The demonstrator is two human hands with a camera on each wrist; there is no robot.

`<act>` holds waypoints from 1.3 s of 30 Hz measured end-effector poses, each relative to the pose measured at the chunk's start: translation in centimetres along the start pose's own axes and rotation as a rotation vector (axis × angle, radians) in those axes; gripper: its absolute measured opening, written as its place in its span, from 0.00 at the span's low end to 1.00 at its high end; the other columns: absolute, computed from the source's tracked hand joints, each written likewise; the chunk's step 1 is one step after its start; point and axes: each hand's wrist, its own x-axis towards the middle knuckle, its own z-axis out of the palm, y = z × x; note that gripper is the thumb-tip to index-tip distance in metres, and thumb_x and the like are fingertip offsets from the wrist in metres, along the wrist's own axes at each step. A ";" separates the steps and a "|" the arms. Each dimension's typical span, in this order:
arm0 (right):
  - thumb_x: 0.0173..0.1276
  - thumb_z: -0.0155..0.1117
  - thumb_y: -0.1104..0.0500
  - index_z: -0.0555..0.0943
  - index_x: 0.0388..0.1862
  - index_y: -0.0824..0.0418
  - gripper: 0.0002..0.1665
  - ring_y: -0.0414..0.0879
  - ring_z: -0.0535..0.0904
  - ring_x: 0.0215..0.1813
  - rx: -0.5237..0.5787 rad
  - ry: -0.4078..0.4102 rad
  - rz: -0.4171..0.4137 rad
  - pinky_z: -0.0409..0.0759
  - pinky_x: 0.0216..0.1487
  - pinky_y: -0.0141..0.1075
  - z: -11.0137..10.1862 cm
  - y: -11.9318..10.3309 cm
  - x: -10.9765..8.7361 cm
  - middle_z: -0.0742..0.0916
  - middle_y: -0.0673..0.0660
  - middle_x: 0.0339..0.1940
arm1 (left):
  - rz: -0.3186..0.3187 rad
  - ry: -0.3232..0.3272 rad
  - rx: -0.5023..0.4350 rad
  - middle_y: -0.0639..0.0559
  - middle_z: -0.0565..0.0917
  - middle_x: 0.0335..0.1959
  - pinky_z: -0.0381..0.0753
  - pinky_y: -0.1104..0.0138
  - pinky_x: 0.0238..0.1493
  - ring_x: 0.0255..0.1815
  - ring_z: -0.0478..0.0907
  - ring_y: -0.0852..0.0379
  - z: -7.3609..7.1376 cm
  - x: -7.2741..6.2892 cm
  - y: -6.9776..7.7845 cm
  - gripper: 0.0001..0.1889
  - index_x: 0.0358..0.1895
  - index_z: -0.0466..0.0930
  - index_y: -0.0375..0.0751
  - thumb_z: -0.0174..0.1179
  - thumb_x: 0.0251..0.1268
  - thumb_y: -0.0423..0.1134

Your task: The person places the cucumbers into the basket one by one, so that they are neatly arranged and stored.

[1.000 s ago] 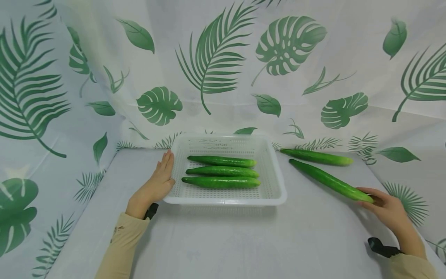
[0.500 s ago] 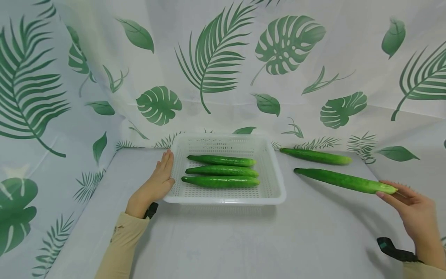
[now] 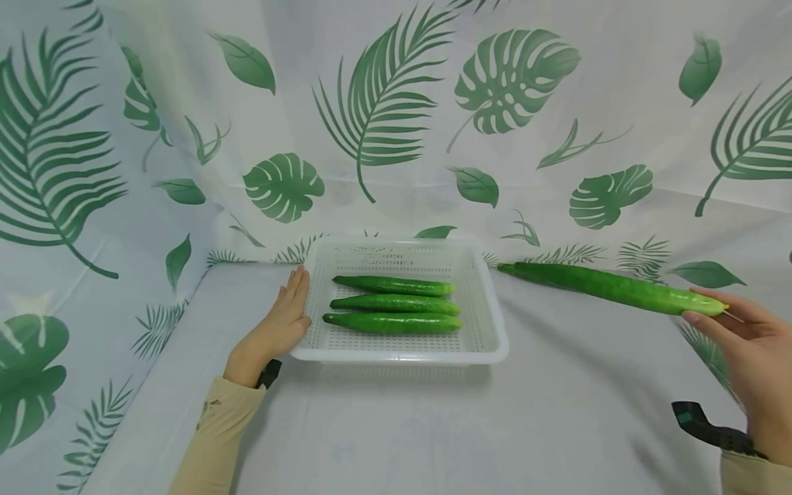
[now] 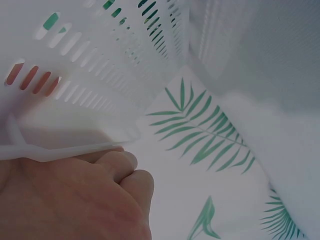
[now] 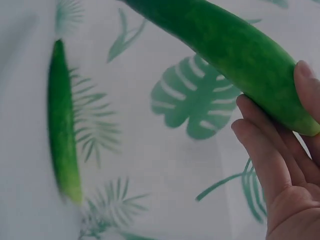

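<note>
My right hand point(image 3: 757, 350) pinches a long green cucumber point(image 3: 625, 287) by its pale end, between thumb and fingers. The held cucumber is raised above the table, its dark end pointing left and away. Behind it lies a second cucumber point(image 5: 62, 125), mostly hidden in the head view but whole in the right wrist view. With fingers straight, my left hand point(image 3: 281, 320) rests against the left side of a white plastic basket point(image 3: 396, 357). Three cucumbers point(image 3: 396, 304) lie side by side in the basket. In the left wrist view, slots in the basket wall point(image 4: 82, 97) show bits of fingers behind.
A white cloth point(image 3: 408, 426) covers the table. Leaf-patterned sheets point(image 3: 402, 103) hang close behind the basket and along both sides. Black wrist straps point(image 3: 711, 430) sit at the sleeves.
The cucumber in my right hand has been lifted off the table, moving up and to the right, and now overlaps the other loose one. My left hand and the basket stay in place.
</note>
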 end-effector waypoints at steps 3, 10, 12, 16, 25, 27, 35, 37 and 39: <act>0.66 0.63 0.75 0.80 0.62 0.66 0.25 0.29 0.80 0.47 0.018 0.012 0.044 0.73 0.47 0.15 0.8 -2.1 0.3 0.82 0.42 0.52 | -0.003 0.000 0.002 0.38 0.27 0.80 0.30 0.46 0.76 0.79 0.23 0.43 0.0 0.0 -0.1 0.41 0.77 0.28 0.28 0.42 0.67 0.29; 0.60 0.58 0.84 0.74 0.59 0.84 0.25 0.49 0.82 0.49 0.669 -0.091 -0.070 0.79 0.51 0.29 4.4 -6.1 0.6 0.83 0.64 0.53 | -0.003 -0.002 0.009 0.38 0.27 0.80 0.30 0.46 0.76 0.80 0.25 0.41 0.1 0.0 -0.2 0.41 0.77 0.27 0.28 0.41 0.68 0.30; 0.59 0.55 0.87 0.72 0.58 0.87 0.25 0.52 0.82 0.49 0.761 -0.135 -0.109 0.81 0.51 0.32 5.7 -7.0 0.6 0.83 0.67 0.52 | -0.004 -0.004 0.007 0.39 0.26 0.80 0.30 0.46 0.76 0.80 0.25 0.41 0.1 0.0 -0.2 0.41 0.77 0.27 0.29 0.41 0.68 0.29; 0.60 0.53 0.87 0.73 0.57 0.87 0.23 0.54 0.82 0.49 0.861 -0.214 -0.134 0.83 0.50 0.34 8.4 -8.1 0.6 0.82 0.68 0.51 | -0.004 -0.001 0.004 0.39 0.26 0.80 0.30 0.46 0.76 0.80 0.25 0.41 0.1 0.0 -0.2 0.41 0.77 0.27 0.28 0.41 0.68 0.29; 0.62 0.55 0.85 0.78 0.55 0.79 0.22 0.48 0.80 0.47 0.828 -0.415 -0.146 0.82 0.49 0.30 14.7 -9.1 -0.8 0.84 0.62 0.52 | 0.000 -0.002 0.003 0.36 0.28 0.80 0.30 0.46 0.76 0.79 0.22 0.44 0.0 0.1 -0.1 0.41 0.77 0.27 0.27 0.41 0.67 0.30; 0.63 0.56 0.83 0.80 0.55 0.77 0.22 0.47 0.80 0.46 0.788 -0.474 -0.154 0.82 0.48 0.30 16.2 -9.1 -1.3 0.85 0.60 0.52 | 0.004 -0.002 0.001 0.36 0.28 0.79 0.30 0.45 0.76 0.79 0.22 0.44 -0.1 0.0 -0.1 0.41 0.77 0.28 0.26 0.41 0.67 0.29; 0.62 0.67 0.75 0.83 0.54 0.70 0.20 0.43 0.85 0.45 0.579 -0.641 -0.069 0.84 0.45 0.33 21.0 -7.6 -3.9 0.87 0.52 0.49 | 0.010 0.003 -0.004 0.34 0.29 0.79 0.30 0.44 0.76 0.79 0.23 0.42 0.0 0.0 0.0 0.41 0.77 0.29 0.25 0.41 0.66 0.28; 0.62 0.68 0.73 0.82 0.55 0.71 0.20 0.43 0.86 0.45 0.530 -0.678 -0.036 0.84 0.44 0.34 21.7 -7.1 -4.4 0.87 0.51 0.49 | 0.011 0.004 -0.007 0.34 0.29 0.79 0.30 0.44 0.76 0.79 0.23 0.42 0.0 0.0 0.0 0.41 0.77 0.29 0.25 0.42 0.66 0.28; 0.61 0.70 0.72 0.81 0.54 0.72 0.21 0.44 0.87 0.45 0.485 -0.709 -0.003 0.85 0.44 0.36 22.2 -6.7 -4.8 0.87 0.51 0.49 | 0.013 0.002 -0.010 0.35 0.28 0.79 0.30 0.44 0.76 0.79 0.23 0.41 0.0 0.0 0.0 0.41 0.77 0.29 0.25 0.41 0.66 0.28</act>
